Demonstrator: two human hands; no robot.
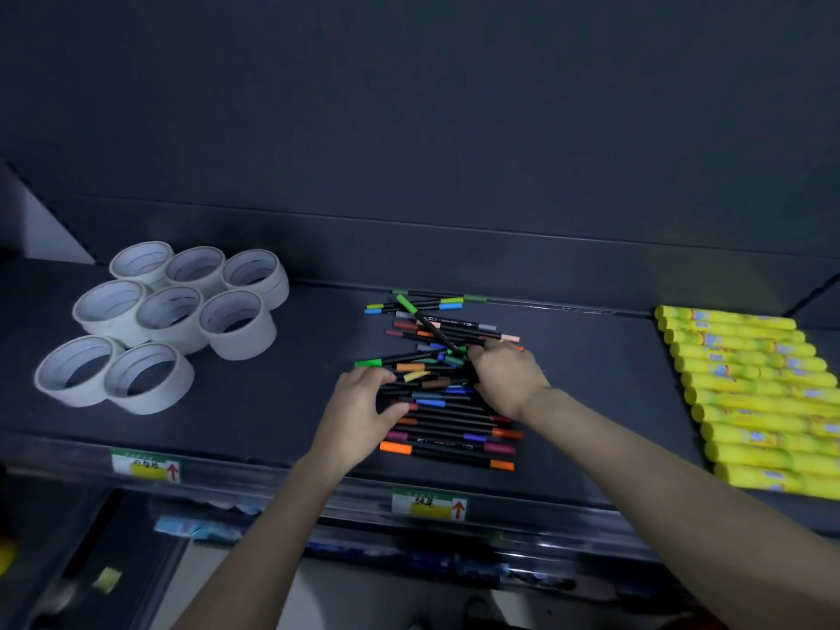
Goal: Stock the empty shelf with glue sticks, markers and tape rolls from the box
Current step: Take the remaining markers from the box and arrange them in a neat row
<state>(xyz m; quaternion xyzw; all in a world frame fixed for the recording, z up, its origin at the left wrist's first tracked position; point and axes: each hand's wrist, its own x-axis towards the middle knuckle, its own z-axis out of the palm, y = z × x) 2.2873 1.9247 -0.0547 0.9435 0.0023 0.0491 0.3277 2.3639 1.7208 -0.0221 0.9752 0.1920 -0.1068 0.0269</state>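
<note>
You had both hands in the markers (447, 429), which lay in a loose pile in the middle of the shelf (282, 402). The tape rolls (168, 311) stood in a group on the left part of it. The glue sticks (750, 393) lay in a neat row on the right, well apart from the pile.

Your left hand (359, 406) bracketed the left ends of several markers between its curled fingers and thumb. Your right hand (507, 379) lay on top of the pile with the fingers curled down. It seemed to pinch the lower end of one tilted marker (425, 320), whose green cap pointed up and away from the others.

The step in hand was, I think, tidying the pile, because all three kinds of goods were on the shelf. To do it well, you needed to lay the tilted marker flat and parallel to the others. Then you could press the two ends of the pile together with flat palms, so that the caps made one line.

The markers nearest the front lay quite straight, so they could serve as your guide. Round bodies roll easily, so slow and light pressure was better than a quick push. The box was not in view.
</note>
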